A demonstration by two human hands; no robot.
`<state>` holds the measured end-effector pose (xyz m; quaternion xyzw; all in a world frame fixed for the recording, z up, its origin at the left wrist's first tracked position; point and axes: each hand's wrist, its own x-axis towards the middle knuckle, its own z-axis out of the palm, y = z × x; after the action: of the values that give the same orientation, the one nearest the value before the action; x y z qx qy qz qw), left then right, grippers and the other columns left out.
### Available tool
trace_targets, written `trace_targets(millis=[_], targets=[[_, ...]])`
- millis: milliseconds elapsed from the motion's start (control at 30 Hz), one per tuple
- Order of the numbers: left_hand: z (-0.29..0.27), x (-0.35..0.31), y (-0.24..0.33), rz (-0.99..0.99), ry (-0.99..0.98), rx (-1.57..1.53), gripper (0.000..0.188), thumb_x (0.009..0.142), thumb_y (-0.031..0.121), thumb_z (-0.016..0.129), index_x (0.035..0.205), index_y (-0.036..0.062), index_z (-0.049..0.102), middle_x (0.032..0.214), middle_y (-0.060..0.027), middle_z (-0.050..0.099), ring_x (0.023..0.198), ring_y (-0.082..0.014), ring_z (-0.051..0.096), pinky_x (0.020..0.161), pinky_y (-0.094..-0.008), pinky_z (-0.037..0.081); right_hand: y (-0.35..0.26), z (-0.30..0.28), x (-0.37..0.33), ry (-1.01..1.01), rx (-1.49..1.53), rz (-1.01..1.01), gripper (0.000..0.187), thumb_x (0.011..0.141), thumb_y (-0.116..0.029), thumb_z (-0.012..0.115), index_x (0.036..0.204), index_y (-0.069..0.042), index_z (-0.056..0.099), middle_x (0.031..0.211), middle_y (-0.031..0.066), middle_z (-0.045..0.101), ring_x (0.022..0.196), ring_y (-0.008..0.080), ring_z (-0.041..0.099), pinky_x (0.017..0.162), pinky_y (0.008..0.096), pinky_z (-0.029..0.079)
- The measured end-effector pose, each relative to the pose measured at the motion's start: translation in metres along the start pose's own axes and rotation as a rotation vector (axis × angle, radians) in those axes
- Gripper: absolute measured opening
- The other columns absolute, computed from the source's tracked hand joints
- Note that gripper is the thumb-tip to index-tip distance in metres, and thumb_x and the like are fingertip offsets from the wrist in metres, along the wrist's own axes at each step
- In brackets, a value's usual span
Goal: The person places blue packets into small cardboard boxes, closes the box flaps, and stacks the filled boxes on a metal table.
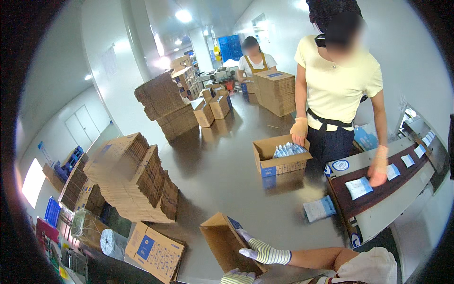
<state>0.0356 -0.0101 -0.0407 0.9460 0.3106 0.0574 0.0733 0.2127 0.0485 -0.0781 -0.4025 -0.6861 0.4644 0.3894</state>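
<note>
An open, empty-looking cardboard box [224, 241] is tilted on the metal table near its front edge. My right hand [266, 251], in a striped knit glove, grips the box's right side wall, with its thumb and fingers around the edge. At the lower edge of the picture my left hand [237, 276], gloved the same way, holds the near end of the box; part of it is cut off. A blue and white packet [319, 208] lies on the table to the right of my hands.
Across the table a co-worker holds a box [288, 168] of packets and reaches over a conveyor belt [343, 196] carrying several packets. Stacks of flattened cartons [127, 175] stand at left, with another stack [274, 92] farther back. A printed flat carton [153, 253] lies at the front left.
</note>
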Motion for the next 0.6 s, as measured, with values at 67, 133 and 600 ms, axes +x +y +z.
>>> trace_targets(millis=[67,133,600], targets=[[-0.004,0.003,0.002,-0.045,-0.1,-0.105,0.019,0.079,0.028,0.059,0.093,0.0158,0.061,0.075,-0.0157,0.063,0.07,-0.0267,0.06,0.079,-0.037,0.047,-0.002,0.001,-0.003,0.004,0.002,0.026,0.086,0.089,-0.054,0.045,0.142,0.006,0.013,0.148,0.0283,0.011,0.14,0.035,0.009,0.114,0.0369,0.008],[-0.01,0.012,0.003,-0.132,-0.252,-0.05,0.021,0.081,0.032,0.059,0.091,0.0137,0.06,0.087,-0.0086,0.061,0.087,-0.0191,0.057,0.081,-0.0349,0.045,-0.002,-0.003,0.003,0.029,0.016,-0.026,0.086,0.089,-0.052,0.046,0.142,0.006,0.013,0.147,0.0288,0.013,0.14,0.0355,0.01,0.114,0.0368,0.009],[-0.024,0.018,0.018,-0.044,0.152,0.044,0.026,0.079,0.034,0.061,0.065,0.0132,0.054,0.056,-0.0046,0.055,0.054,-0.0226,0.057,0.061,-0.0353,0.047,-0.005,-0.008,0.005,0.007,0.176,-0.02,0.081,0.088,-0.051,0.047,0.141,0.003,0.019,0.145,0.0265,0.021,0.138,0.0345,0.016,0.113,0.0375,0.012]])
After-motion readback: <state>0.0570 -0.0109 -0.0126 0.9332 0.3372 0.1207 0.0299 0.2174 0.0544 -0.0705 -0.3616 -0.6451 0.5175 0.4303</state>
